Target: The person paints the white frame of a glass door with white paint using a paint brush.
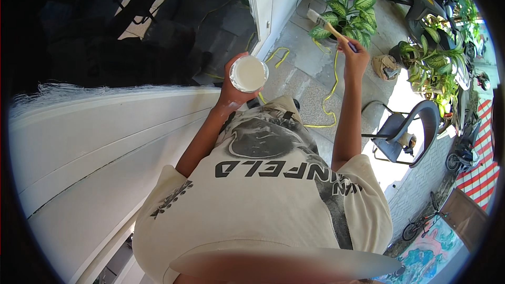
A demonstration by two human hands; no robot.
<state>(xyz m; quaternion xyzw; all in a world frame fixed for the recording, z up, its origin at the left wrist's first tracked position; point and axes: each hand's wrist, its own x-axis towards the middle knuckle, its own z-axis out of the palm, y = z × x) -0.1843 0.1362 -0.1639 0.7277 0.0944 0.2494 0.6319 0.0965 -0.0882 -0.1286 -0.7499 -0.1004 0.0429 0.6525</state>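
My left hand (230, 93) is wrapped round a small round tub of white paint (249, 74), held upright near the white frame. White smears mark the tub's rim and my left wrist. Out to the right, my right hand (354, 57) grips a paintbrush (330, 27) by its wooden handle. Its pale bristles point up and left, apart from the tub, in front of a leafy plant. On my left is a white-painted panel frame (121, 113); rough white brush strokes (58, 93) run along its edge onto the dark glass (105, 37).
A yellow cord (335, 89) winds over the paved floor. A potted plant (347, 5) stands ahead. To the right are a dark chair (402, 131), a brown bag (385, 67), more plants (436, 66) and a parked motorbike (426, 8). A white door edge (263, 21) stands ahead-left.
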